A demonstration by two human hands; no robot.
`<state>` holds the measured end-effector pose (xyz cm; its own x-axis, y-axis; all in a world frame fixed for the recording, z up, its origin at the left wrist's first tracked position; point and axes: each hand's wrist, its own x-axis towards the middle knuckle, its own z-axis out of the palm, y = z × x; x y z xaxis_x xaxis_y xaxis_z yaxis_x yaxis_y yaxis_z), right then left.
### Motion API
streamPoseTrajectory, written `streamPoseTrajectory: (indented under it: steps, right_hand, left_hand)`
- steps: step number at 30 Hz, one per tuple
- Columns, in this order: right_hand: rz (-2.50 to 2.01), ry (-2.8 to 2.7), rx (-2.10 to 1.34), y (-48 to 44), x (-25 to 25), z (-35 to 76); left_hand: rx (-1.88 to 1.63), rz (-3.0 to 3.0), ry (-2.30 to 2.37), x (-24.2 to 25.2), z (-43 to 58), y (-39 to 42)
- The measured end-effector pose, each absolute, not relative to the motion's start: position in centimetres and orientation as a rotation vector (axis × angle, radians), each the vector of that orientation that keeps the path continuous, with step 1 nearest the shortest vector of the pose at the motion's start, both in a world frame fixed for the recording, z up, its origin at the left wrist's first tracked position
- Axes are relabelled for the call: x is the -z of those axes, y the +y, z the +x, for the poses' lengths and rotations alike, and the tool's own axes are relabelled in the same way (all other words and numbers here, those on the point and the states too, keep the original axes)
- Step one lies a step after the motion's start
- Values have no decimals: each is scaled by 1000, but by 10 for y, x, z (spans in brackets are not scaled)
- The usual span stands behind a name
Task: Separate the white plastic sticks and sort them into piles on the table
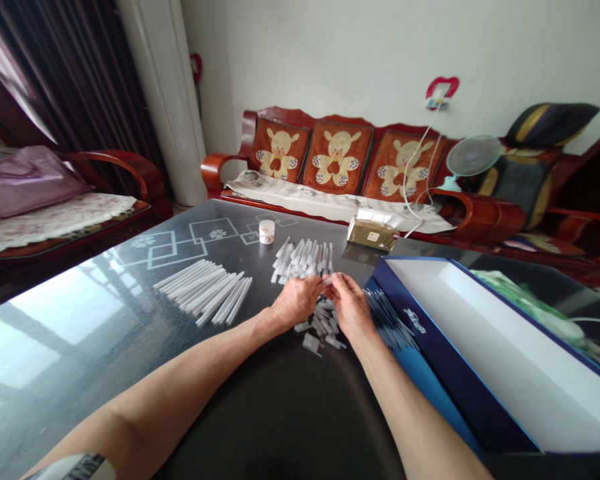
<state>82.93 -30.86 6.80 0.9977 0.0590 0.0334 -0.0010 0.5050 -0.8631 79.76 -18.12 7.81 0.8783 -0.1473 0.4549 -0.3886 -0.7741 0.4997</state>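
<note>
My left hand (296,303) and my right hand (351,305) meet over the table, fingers pinched on a small whitish plastic piece (327,281) between them. Its exact kind is hard to make out. Just beyond my hands lies a pile of short white plastic tubes (304,257). Below my fingers several small translucent pieces (323,321) are scattered, some partly hidden by my hands. Longer white tubes (205,291) lie side by side to the left of my left forearm. Thin dark rods (387,317) are bunched to the right of my right hand.
A dark blue box (405,303) with a white inside stands at the right, a green-and-white bag (530,300) behind it. A tissue pack (373,233) and a small white jar (267,232) stand farther back on the glossy table (105,287). Beyond is a wooden sofa (225,170).
</note>
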Motion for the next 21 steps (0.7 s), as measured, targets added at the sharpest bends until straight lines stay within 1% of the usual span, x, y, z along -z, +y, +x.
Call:
streamPoseTrajectory:
  steps: [4, 11, 14, 17, 21]
  right_hand:
    - [-1010, -82, -52, -310, -66, 832]
    - [-1001, -167, -158, -317, -66, 833]
    - [-997, -226, -204, -319, -67, 833]
    - [-972, -215, -206, -318, -66, 832]
    - [-953, -128, -170, -313, -64, 831]
  left_hand:
    - [-321, 2235, -344, -84, 798, -180]
    - [207, 1653, -191, -90, 805, -172]
    - [376, 1464, -169, -95, 805, -169]
    - [314, 1533, -156, -94, 805, -171]
    - [-9, 1847, -170, -88, 803, -179]
